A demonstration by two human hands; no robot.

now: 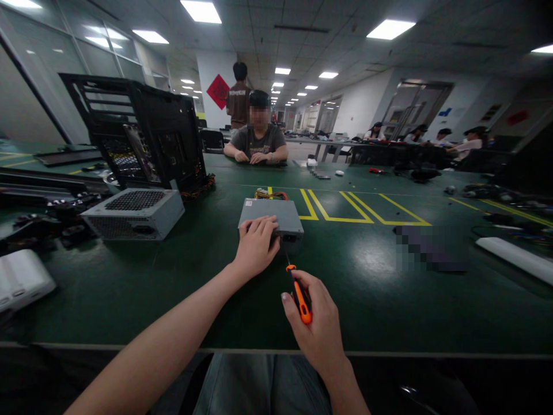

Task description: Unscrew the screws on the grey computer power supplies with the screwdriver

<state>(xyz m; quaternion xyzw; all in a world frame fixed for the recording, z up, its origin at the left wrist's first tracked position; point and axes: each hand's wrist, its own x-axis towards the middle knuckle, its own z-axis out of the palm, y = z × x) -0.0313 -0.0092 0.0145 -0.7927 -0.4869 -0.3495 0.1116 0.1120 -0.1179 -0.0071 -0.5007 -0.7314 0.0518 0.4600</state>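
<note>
A grey metal computer power supply (276,210) lies on the green table in front of me, with a bundle of coloured cables (271,195) behind it. My left hand (257,245) grips its near edge, fingers over the top and thumb at the front face. An orange and black screwdriver (301,300) is held in my right hand (317,317), its thin shaft pointing away toward the power supply's front. Whether the tip touches the housing, I cannot tell.
To the left stand a second power supply (136,213) and an open black computer case (142,132). A white device (23,282) is at the left edge, a long white bar (516,259) at the right. A person (259,141) sits across the table (389,323).
</note>
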